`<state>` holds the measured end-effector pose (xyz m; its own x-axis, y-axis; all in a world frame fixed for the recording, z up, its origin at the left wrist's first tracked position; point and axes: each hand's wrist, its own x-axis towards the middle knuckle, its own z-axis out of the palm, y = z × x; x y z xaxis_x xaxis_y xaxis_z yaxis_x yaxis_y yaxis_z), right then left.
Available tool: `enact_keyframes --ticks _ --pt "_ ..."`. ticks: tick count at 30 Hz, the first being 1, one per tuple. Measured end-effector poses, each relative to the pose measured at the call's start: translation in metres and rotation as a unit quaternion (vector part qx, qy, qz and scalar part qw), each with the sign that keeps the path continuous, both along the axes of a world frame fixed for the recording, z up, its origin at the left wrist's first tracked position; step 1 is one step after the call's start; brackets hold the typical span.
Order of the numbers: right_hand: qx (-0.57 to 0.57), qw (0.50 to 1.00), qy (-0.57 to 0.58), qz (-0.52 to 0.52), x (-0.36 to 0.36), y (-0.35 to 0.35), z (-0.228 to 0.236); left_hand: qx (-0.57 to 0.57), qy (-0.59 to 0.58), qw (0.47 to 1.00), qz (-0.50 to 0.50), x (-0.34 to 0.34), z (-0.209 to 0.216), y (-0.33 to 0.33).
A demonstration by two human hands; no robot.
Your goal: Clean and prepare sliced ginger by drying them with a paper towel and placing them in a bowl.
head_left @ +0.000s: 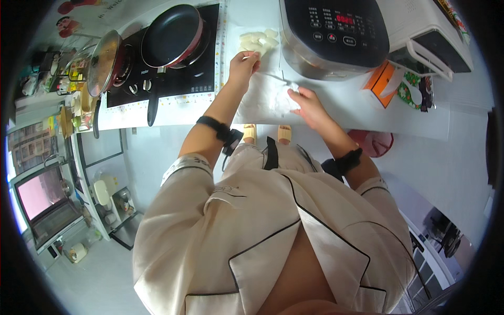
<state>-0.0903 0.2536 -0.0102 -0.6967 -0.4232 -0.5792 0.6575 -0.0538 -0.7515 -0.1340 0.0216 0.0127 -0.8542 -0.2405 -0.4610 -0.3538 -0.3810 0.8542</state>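
White pieces — left hand hides one.

A white cutting board lies on the pale worktop at upper centre of the frame, with a heap of pale peeled vegetable pieces at its far end. Left of it sits a black induction hob carrying a black frying pan, a glass-lidded pot further left. Right of the board stands a silver-and-black rice cooker, a white appliance beyond it at upper right.

Was brightly and evenly lit, with soft daylight washing the white surface almost to overexposure. Showed faint shadows only. Caught glare on the pan lid. Bent straight edges strongly toward the dark circular rim; looked slightly soft at the edges.
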Motion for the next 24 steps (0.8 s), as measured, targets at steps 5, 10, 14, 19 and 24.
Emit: enact_keyframes --ticks 5,10,14,19,24 --pt "-0.010 0.995 0.022 0.093 -0.005 0.013 0.009 -0.142 0.056 0.979 0.133 -0.036 -0.022 -0.017" --pt "-0.036 0.998 -0.037 0.048 -0.009 -0.011 0.022 -0.368 0.060 0.928 0.017 0.038 0.035 -0.030" --pt "-0.030 0.996 -0.030 0.081 -0.018 -0.035 0.034 -0.286 0.164 0.934 -0.138 0.156 0.172 -0.078" --pt "0.076 0.926 0.306 0.209 -0.027 -0.033 -0.013 -0.332 0.179 0.919 0.111 0.283 0.263 -0.251" --pt "0.117 0.879 0.394 0.243 0.008 -0.059 0.013 -0.447 0.070 0.796 0.402 0.358 0.247 -0.507"
